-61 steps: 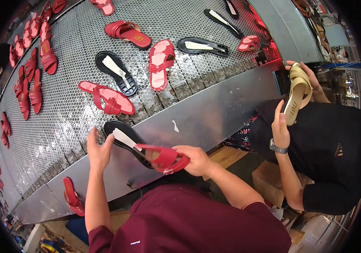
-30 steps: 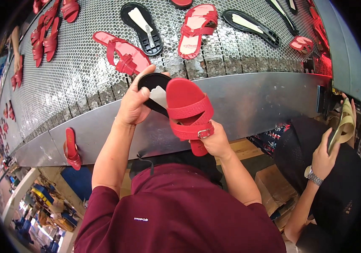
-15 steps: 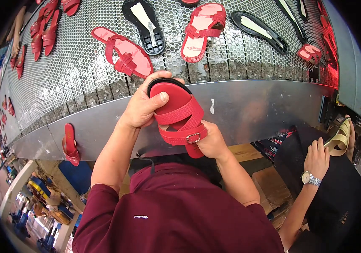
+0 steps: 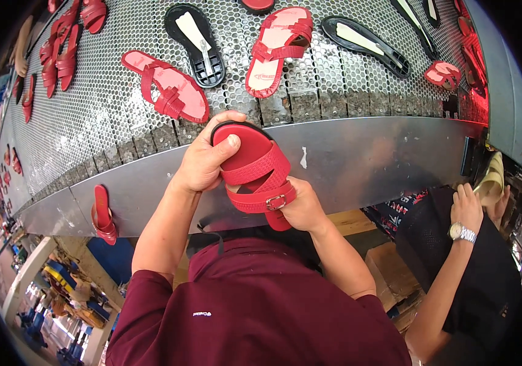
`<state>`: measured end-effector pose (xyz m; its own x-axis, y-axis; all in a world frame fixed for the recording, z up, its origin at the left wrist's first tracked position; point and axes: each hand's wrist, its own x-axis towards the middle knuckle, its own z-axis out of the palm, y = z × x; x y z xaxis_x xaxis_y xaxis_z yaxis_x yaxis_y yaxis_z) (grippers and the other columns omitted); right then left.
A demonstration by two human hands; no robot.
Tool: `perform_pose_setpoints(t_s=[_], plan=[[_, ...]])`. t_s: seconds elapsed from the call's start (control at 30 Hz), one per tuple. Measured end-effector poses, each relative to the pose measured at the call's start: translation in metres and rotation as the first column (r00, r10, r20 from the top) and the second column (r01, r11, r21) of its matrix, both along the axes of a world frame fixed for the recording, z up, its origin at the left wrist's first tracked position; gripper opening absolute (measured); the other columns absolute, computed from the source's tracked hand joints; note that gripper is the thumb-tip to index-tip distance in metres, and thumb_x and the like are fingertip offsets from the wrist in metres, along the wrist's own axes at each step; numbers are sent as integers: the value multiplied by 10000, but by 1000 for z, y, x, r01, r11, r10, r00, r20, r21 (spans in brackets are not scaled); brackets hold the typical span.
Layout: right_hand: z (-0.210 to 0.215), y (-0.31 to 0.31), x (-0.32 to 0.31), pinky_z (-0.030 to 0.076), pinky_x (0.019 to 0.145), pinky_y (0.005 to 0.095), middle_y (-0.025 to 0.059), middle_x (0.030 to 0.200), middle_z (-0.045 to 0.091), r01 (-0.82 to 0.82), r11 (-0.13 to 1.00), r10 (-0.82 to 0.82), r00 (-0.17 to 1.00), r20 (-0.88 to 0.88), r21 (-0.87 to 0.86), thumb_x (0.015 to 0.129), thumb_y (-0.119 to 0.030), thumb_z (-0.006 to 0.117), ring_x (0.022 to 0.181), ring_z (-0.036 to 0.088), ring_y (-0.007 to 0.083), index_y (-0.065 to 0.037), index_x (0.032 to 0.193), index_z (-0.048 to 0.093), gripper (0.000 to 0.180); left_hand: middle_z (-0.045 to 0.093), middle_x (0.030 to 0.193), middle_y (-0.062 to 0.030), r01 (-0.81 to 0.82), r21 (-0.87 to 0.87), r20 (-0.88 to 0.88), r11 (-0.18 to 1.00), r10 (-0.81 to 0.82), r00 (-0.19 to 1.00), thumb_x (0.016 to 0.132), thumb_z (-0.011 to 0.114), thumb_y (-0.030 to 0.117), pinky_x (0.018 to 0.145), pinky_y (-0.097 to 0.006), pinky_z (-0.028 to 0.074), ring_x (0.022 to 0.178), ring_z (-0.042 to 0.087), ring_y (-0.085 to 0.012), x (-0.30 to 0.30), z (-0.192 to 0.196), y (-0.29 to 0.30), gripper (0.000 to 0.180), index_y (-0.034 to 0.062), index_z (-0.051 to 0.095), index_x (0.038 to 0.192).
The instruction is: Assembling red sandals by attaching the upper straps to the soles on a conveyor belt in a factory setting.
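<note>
A red sandal (image 4: 253, 168) with crossing straps, a side buckle and a black sole edge is held between my two hands over the metal ledge. My left hand (image 4: 203, 160) grips its toe end, the thumb pressed on the red insole and the fingers behind the sole. My right hand (image 4: 303, 204) is wrapped round the heel end by the buckled strap, its fingers partly hidden under the shoe. Beyond the ledge, a red upper with a pink underside (image 4: 166, 88) and another such upper (image 4: 279, 52) lie near black soles (image 4: 195, 46) with pale strips.
The perforated metal conveyor (image 4: 114, 110) carries several more red sandals and a black sole (image 4: 364, 46). A smooth steel ledge (image 4: 358, 149) runs along its front, with a single red sandal (image 4: 103, 213) at left. At right, a co-worker's hand (image 4: 467, 210) holds a gold sandal (image 4: 491, 180).
The pieces on the conveyor have shifted slightly left in view. My hands keep the same hold on the sandal. The co-worker has turned and raised the gold sandal.
</note>
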<state>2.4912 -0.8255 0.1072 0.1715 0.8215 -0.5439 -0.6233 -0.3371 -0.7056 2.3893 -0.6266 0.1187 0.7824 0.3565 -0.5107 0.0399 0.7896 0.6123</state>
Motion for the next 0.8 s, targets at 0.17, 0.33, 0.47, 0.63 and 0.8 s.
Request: perform_pose_setpoints(t_s=[0.17, 0.33, 0.47, 0.63, 0.8], plan=[[0, -1, 3, 499, 795, 263, 27, 997, 685, -11, 1000, 11, 998, 60, -6, 898, -54, 636, 889, 594, 68, 15, 1095, 647, 209, 609, 1115, -66, -17, -44, -51, 999, 15, 999, 922, 656, 138, 881, -327, 515, 991, 609, -154, 2, 3, -2, 413, 72, 481, 1290], [-7, -4, 3, 503, 770, 262, 22, 968, 687, -2, 1000, 3, 998, 55, -26, 903, -63, 631, 863, 596, 66, 14, 1064, 652, 180, 633, 1091, -62, 158, 181, -206, 971, -120, 971, 898, 684, 142, 889, -305, 504, 990, 605, -132, 8, 22, 6, 427, 41, 524, 1280], [-4, -2, 7, 503, 771, 263, 24, 962, 686, -26, 999, 28, 997, 74, -26, 909, -70, 627, 862, 595, 68, 18, 1057, 651, 175, 656, 1053, -52, 356, 373, -408, 857, -193, 893, 866, 704, 125, 872, -295, 502, 952, 608, -118, 16, 39, 7, 394, 19, 587, 1227], [-1, -2, 13, 497, 820, 270, 22, 1013, 679, -93, 995, 91, 990, 112, 17, 889, 8, 628, 915, 597, 77, 12, 1095, 638, 206, 687, 1010, -72, 318, 450, -426, 835, -112, 898, 868, 701, 125, 848, -289, 518, 920, 628, -112, 13, 35, 0, 340, -5, 632, 1174], [-5, -6, 18, 507, 782, 273, 33, 952, 692, -62, 996, 55, 992, 114, 58, 875, -36, 654, 867, 595, 71, 25, 1049, 652, 184, 683, 1029, -78, 292, 433, -439, 853, -83, 895, 869, 688, 115, 854, -284, 516, 934, 626, -112, 15, 32, -3, 351, -16, 617, 1186]])
